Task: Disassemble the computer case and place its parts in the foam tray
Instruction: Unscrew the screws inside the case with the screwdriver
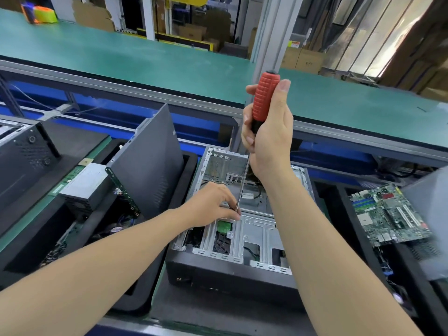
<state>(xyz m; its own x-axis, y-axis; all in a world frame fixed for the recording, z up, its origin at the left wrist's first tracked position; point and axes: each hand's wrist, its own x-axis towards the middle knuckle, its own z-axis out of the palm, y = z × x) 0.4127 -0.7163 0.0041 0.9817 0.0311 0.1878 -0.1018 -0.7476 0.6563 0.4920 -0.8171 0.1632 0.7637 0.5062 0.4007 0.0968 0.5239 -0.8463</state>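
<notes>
The open computer case (257,229) lies flat in front of me, its silver drive cage facing up. My right hand (269,132) grips the red handle of a long screwdriver (265,93), held nearly upright over the case. Its thin shaft runs down to the cage's left part. There my left hand (213,204) pinches the shaft close to its tip with fingers closed around it. The tip itself is hidden by my fingers. A black foam tray (135,282) stands to the left, holding a grey side panel (150,163) on edge and a silver power supply (84,185).
Another black tray at the right holds a green motherboard (388,214). A further dark case (24,151) sits at far left. Behind runs an aluminium rail and a green conveyor belt (121,52). A grey upright post (274,40) rises behind my right hand.
</notes>
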